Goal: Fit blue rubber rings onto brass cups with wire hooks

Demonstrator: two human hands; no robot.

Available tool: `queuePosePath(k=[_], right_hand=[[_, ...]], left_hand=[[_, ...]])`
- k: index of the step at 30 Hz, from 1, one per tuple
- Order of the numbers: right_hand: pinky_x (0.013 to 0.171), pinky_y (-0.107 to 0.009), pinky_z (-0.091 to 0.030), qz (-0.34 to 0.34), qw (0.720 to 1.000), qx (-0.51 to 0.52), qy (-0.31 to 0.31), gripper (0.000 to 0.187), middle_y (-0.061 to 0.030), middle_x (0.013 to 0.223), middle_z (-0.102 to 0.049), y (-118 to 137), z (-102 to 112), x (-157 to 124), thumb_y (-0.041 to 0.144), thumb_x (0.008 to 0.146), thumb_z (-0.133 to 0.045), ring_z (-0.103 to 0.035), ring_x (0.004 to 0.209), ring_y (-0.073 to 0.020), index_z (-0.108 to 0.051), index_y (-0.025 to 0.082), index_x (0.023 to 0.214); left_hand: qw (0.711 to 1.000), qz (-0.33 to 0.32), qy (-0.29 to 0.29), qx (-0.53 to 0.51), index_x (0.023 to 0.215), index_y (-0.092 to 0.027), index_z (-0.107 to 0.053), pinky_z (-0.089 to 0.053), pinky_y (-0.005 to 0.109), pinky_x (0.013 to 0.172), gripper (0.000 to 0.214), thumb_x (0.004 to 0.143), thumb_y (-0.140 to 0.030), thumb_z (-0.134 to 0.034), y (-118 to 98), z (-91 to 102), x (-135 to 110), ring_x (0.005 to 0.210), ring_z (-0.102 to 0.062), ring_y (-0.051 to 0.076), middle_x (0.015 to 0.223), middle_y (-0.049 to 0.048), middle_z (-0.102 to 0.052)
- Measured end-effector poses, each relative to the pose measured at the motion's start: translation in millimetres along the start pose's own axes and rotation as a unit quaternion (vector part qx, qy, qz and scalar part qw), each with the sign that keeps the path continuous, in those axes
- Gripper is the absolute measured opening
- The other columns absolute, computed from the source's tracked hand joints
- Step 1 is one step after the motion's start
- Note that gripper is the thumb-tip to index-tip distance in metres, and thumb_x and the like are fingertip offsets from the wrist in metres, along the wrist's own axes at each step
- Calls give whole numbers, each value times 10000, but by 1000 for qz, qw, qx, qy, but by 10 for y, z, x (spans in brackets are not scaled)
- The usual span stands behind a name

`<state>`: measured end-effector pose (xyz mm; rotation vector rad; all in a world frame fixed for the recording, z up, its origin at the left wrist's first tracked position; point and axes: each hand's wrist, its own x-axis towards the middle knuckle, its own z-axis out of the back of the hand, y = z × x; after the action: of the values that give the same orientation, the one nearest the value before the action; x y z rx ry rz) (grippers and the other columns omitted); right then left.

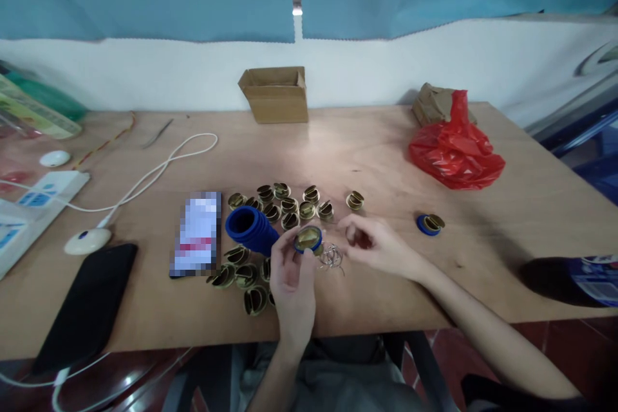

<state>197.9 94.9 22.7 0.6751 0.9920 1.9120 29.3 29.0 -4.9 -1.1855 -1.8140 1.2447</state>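
My left hand (292,277) pinches a round brass part with a blue ring (308,239) between thumb and fingers, just above the table. My right hand (374,244) hovers close to its right with the fingers curled; what they hold, if anything, is hidden. A small heap of thin wire rings (331,256) lies between the hands. A stack of blue rings (252,228) lies on its side left of my left hand. Several brass parts (290,205) are spread behind and others (241,275) lie in front left. One finished blue-and-brass piece (429,224) sits apart at the right.
A small cardboard box (275,94) stands at the back; a red plastic bag (456,148) and brown paper lie at the back right. A card (197,233), a black phone (87,302), a white cable and switch (87,240) lie at left. A dark bottle (574,280) lies at the right edge.
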Motion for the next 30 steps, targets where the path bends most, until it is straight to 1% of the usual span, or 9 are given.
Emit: queuePosePath(k=[2, 3, 7, 11, 15, 21, 24, 27, 30], right_hand=[[563, -245, -372, 0, 996, -60, 61, 197, 38, 707, -592, -34, -61, -3, 353, 910, -720, -519, 594, -115, -628, 186, 959], [574, -248, -366, 3, 994, -87, 72, 221, 29, 724, -597, -41, -97, -4, 371, 907, -729, -528, 618, -123, -616, 183, 930], [612, -261, -369, 9, 989, -139, 58, 268, 8, 769, -587, -44, -221, -3, 398, 916, -732, -531, 678, -146, -581, 182, 871], [635, -273, -377, 19, 985, -163, 48, 227, -2, 784, -592, -53, -295, -16, 304, 934, -718, -536, 701, -156, -559, 182, 827], [643, -275, -388, 29, 984, -169, 43, 182, -12, 796, -610, -80, -355, -36, 230, 969, -654, -552, 708, -159, -559, 186, 820], [625, -277, -370, 24, 987, -154, 33, 259, -7, 771, -596, -71, -347, -26, 237, 978, -657, -544, 687, -157, -512, 193, 768], [623, -278, -364, 24, 986, -159, 33, 255, -3, 764, -588, -61, -323, -22, 244, 960, -683, -536, 683, -158, -515, 193, 776], [629, -279, -363, 38, 984, -170, 40, 221, -8, 779, -594, -79, -326, -34, 248, 946, -700, -538, 697, -164, -539, 190, 806], [640, -278, -367, 49, 984, -166, 41, 174, -15, 799, -605, -111, -347, -48, 209, 975, -647, -551, 715, -166, -554, 189, 829]], left_hand=[[1000, -10, -1, 5, 1249, -272, -617, -564, 262, 995, 340, 929, -340, -709, -6, 5, -17, 1177, -685, 177, 1278, 55, -701], [1000, -13, -2, 7, 1243, -272, -622, -562, 250, 989, 334, 929, -337, -711, -10, 6, -22, 1171, -685, 172, 1270, 51, -702], [1000, -1, 6, 6, 1228, -261, -629, -562, 241, 974, 308, 938, -335, -704, -20, 12, -26, 1142, -693, 167, 1246, 54, -703], [1000, -1, 17, -5, 1213, -251, -627, -558, 285, 1009, 277, 956, -336, -683, -8, 24, -19, 1148, -697, 181, 1243, 64, -703], [1000, -6, 18, -13, 1205, -252, -626, -571, 303, 1004, 267, 956, -332, -681, 2, 27, -16, 1170, -693, 194, 1247, 69, -709], [1000, -10, 14, 1, 1206, -236, -622, -572, 333, 1010, 279, 955, -347, -676, 8, 32, -12, 1167, -701, 214, 1258, 89, -706], [1000, -6, 19, -3, 1214, -236, -617, -564, 349, 1029, 283, 958, -342, -674, 12, 36, -10, 1172, -702, 220, 1283, 94, -696], [1000, -7, 20, -7, 1217, -245, -619, -565, 328, 1024, 281, 958, -338, -678, 9, 33, -9, 1170, -702, 206, 1273, 81, -705], [1000, -11, 19, -3, 1214, -253, -628, -554, 291, 1029, 274, 958, -336, -680, 5, 32, -9, 1183, -693, 186, 1254, 66, -715]])
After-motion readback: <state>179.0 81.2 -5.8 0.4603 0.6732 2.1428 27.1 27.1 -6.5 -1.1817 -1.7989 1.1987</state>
